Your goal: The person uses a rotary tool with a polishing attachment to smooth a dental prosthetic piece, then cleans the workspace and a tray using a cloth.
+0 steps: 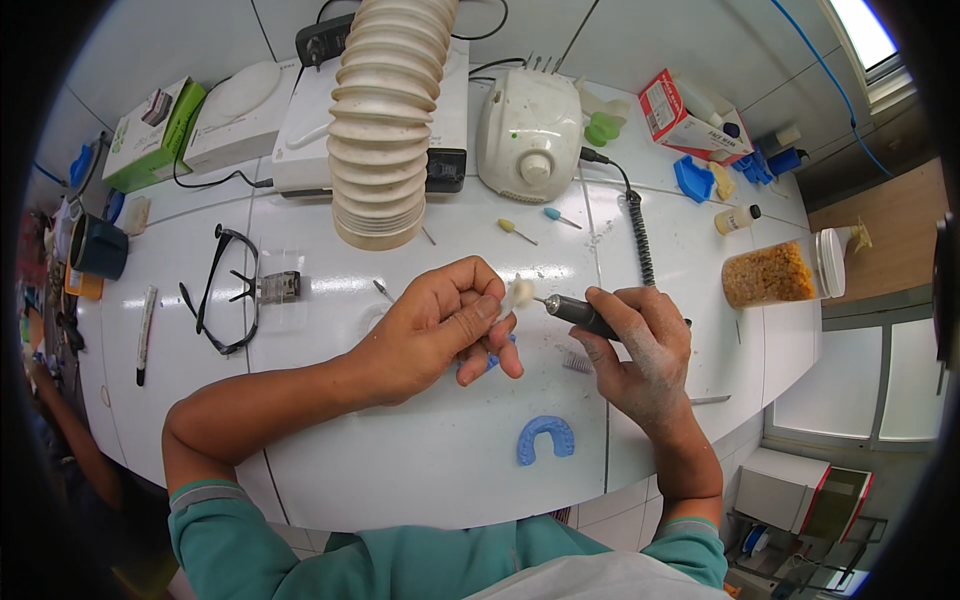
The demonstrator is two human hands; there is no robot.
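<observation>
At left, a slim white pen lies on a white worktop, well apart from the bare left hand, whose thumb and forefinger are pinched together on a small whitish piece. The piece, held above the table near its middle, looks light, stiff and perhaps brittle at thin edges; fine dust could make it slippery, so a close hold at its thicker part seems safest. Just beside it sits the pale, rounded tip of a tool; whether they touch cannot be told. Below lies a blue horseshoe-shaped arch. The dark handpiece, likely firm and modestly weighty, is best taken around its barrel, where the dusty right hand has its fingers closed.
</observation>
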